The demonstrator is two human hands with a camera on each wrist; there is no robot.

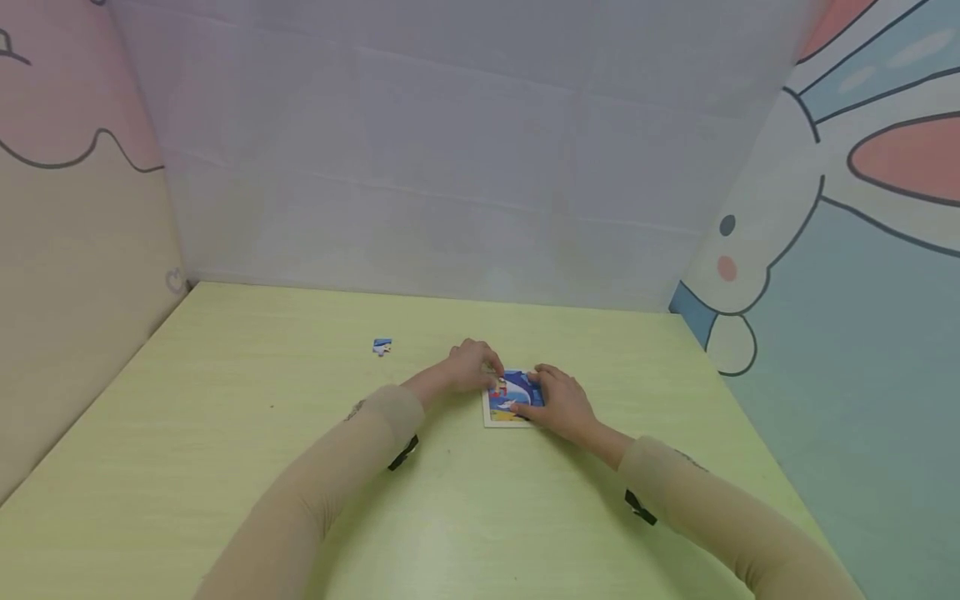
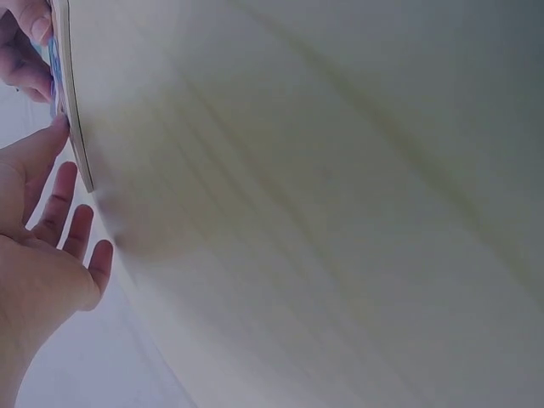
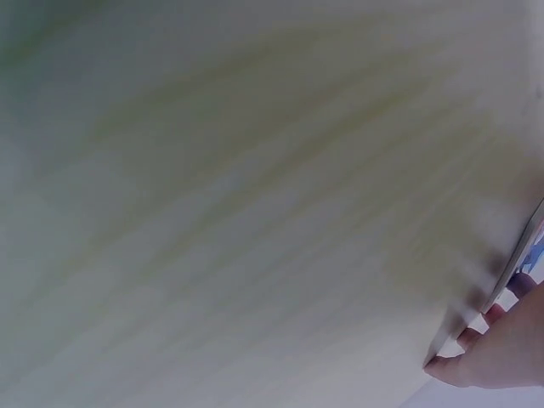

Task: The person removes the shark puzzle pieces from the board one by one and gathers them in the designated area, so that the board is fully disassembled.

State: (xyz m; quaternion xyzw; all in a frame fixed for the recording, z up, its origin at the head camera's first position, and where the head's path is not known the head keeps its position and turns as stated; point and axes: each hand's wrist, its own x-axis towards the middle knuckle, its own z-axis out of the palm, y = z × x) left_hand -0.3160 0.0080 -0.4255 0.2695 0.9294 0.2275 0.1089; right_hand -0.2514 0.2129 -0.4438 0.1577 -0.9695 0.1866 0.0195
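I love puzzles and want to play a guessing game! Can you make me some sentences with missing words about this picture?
1. Both hands rest on the puzzle board, which lies on a light ____ table.
2. One loose puzzle piece lies apart from the board, on the person's ____ side.
3. The loose piece is mostly ____ in colour.
4. On the wall at the right is a drawing of a cartoon ____.

Missing words: green; left; blue; rabbit
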